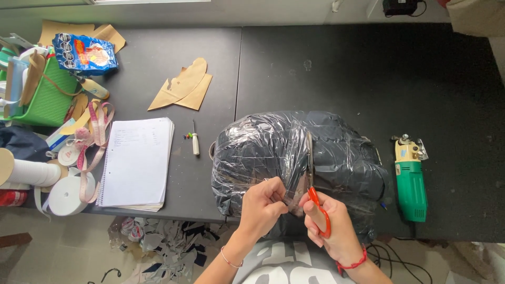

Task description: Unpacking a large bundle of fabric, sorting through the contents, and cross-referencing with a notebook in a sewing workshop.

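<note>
While my right hand (329, 223) grips the orange-handled steel scissors (311, 181), fingers through the loops, the blades lie pointing away from me along the top of the bundle. That bundle is a dark fabric roll wrapped in clear shiny plastic film (294, 158); it sits at the near edge of the black worktable (368, 73), just in front of me. My left hand (263, 208) is closed in a pinch on the plastic film at the near side of the bundle, right beside the scissor blades. Both hands nearly touch.

Right of the bundle, apart from it: a green and cream handheld electric cutter (410, 176), lying flat. Left of it: a small white-handled awl (195, 141), then a spiral-bound white notebook (135, 163). Beyond those, tan paper pattern pieces (184, 87). Far left: a green plastic basket (47, 94), a pink measuring tape (94, 137), rolls of white tape (66, 194). Fabric scraps (158, 242) lie on the floor below the table edge.
</note>
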